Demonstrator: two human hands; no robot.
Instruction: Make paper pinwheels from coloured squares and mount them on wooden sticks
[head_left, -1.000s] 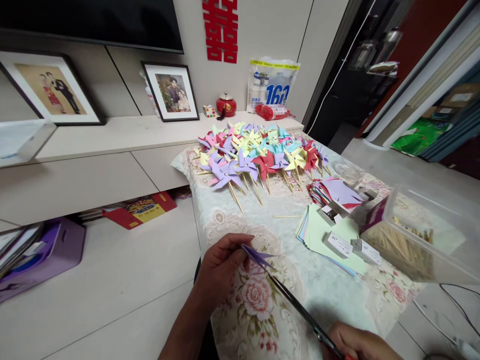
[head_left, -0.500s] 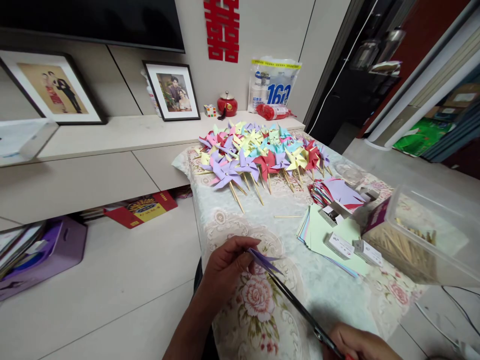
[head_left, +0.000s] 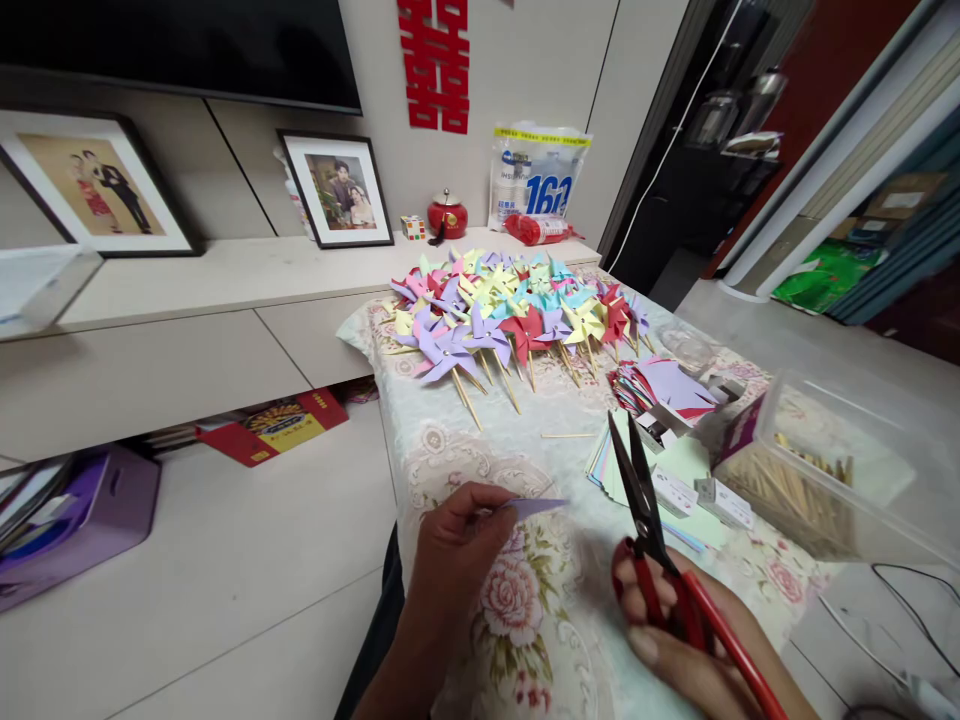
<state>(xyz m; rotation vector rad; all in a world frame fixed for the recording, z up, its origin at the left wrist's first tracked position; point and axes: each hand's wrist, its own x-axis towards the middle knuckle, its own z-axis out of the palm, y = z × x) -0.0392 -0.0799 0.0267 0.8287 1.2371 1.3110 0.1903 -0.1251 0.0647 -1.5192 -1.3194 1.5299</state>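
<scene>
The left hand (head_left: 466, 530) pinches one end of a folded purple paper (head_left: 541, 506) over the surface (head_left: 491, 460); it looks light and easily creased, best held there, lightly. The right hand (head_left: 686, 640) grips red-handled scissors (head_left: 643, 526), blades parted.

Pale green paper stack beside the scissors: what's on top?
Two small white boxes, plus an open box by its far edge. The paper directly beneath the boxes is covered; the scissors in the right hand also hide part of it.
</scene>
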